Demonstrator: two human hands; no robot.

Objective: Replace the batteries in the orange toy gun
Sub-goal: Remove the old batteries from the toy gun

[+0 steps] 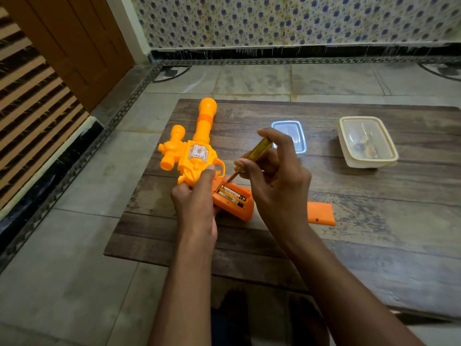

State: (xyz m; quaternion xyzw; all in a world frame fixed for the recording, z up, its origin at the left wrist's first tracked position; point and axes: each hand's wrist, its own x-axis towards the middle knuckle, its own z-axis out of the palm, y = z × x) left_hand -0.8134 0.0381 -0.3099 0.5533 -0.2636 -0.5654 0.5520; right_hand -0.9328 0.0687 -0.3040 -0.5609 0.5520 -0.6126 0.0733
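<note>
A home: tiled floor (pixel 249 81), flowered wall tiles (pixel 299 18), wooden door (pixel 74 46), low wooden table (pixel 374 208)

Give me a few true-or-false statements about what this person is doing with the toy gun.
1. The right hand holds a screwdriver. True.
2. The battery cover is still on the toy gun. False: it lies on the board, right of the gun.
3. Batteries sit in the open grip. True.
4. The left hand rests idle on the board. False: it holds the gun.
5. Both boxes sit left of the gun. False: the blue box and the cream box are to its right.
</note>
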